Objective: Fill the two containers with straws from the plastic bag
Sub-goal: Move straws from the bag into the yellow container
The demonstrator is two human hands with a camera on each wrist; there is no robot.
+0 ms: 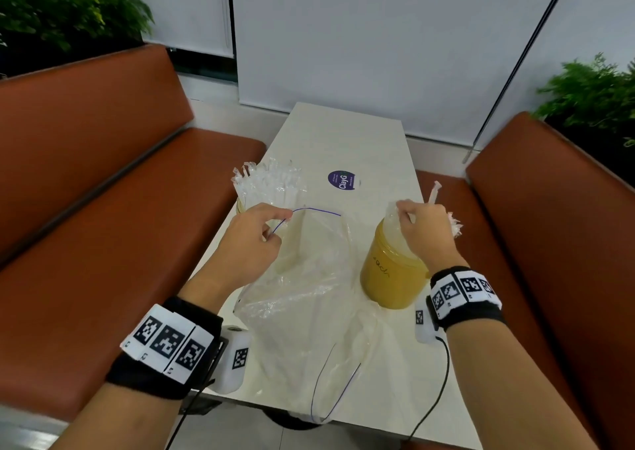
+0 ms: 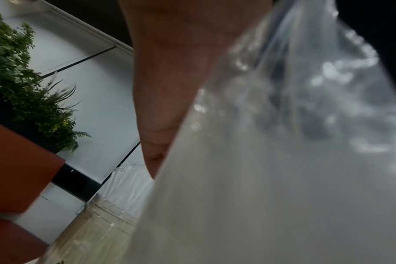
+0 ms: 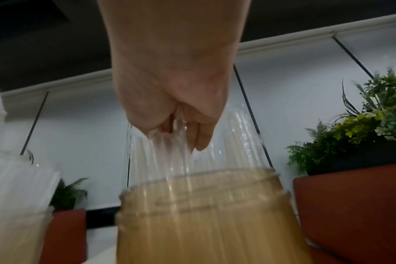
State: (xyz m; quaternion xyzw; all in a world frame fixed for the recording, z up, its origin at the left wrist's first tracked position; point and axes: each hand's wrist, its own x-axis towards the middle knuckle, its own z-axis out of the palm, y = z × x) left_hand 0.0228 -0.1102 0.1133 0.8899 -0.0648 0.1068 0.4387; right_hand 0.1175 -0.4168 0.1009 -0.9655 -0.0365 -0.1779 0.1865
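Straws [image 1: 268,181] already crowd the far-left container [image 2: 97,230], and my right hand [image 1: 424,229] grips a bunch over the near-right container [image 1: 391,271] while my left hand [image 1: 254,240] pinches the limp plastic bag [image 1: 309,298], seemingly nearly emptied

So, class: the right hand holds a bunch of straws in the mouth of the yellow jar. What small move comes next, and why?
Probably loosen the right hand so the straws drop into the yellow jar: their lower ends already sit inside its mouth. The left hand pinches the plastic bag open.
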